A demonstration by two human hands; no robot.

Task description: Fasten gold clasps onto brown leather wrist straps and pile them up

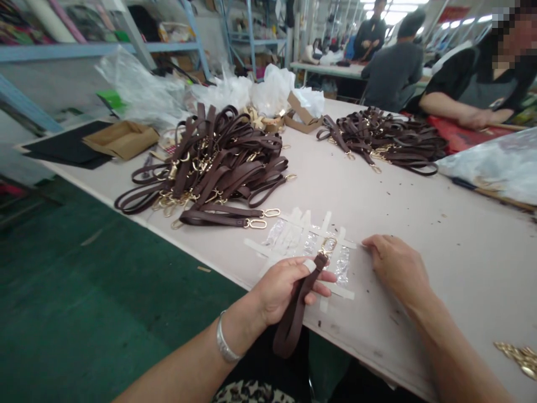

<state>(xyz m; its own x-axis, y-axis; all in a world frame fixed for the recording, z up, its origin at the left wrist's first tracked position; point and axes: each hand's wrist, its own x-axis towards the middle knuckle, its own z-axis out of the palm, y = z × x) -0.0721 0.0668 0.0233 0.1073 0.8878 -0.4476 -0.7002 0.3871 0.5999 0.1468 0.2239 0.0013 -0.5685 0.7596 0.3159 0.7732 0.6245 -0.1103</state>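
Note:
My left hand (289, 288) is closed on a dark brown wrist strap (297, 308), pinched between thumb and fingers just below its gold clasp (328, 244). The strap's loop hangs down past the table's front edge. Beneath the clasp, a patch of clear plastic (310, 242) is fixed to the table with strips of whitish tape (340, 290). To the right of the patch, my right hand (394, 266) rests low at the tabletop with its fingers curled together; whatever they hold, if anything, is hidden. Two straps (222, 217) with gold clasps lie left of the patch.
A large heap of brown straps (218, 162) covers the table's left side; another heap (386, 137) lies farther back. Behind are plastic bags (268, 89) and an open cardboard box (121, 140). Small gold parts (518, 355) sit at the right. A co-worker (474, 95) sits across the table.

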